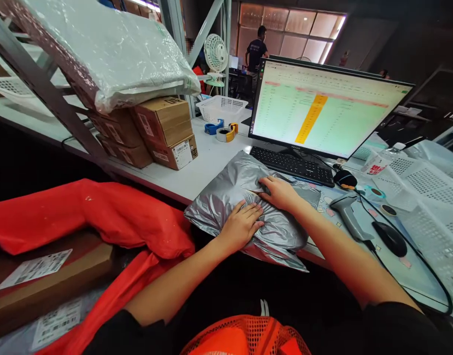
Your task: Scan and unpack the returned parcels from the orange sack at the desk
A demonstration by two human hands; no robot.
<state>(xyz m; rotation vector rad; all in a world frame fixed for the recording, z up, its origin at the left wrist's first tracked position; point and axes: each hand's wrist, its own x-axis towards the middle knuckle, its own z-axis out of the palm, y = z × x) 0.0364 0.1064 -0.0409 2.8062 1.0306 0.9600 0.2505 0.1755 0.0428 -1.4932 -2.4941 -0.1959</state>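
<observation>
A silver plastic mailer bag lies on the white desk at its front edge, bulging and crinkled. My left hand lies flat on the near part of the bag, fingers spread and pressing down. My right hand rests on the bag's far side near its fold, fingers stretched out flat. Neither hand holds anything.
A keyboard and monitor stand just behind the bag. A barcode scanner, a mouse and white baskets are to the right. Cardboard boxes and tape dispensers sit left. A red bag with parcels is beside me. A person stands far back.
</observation>
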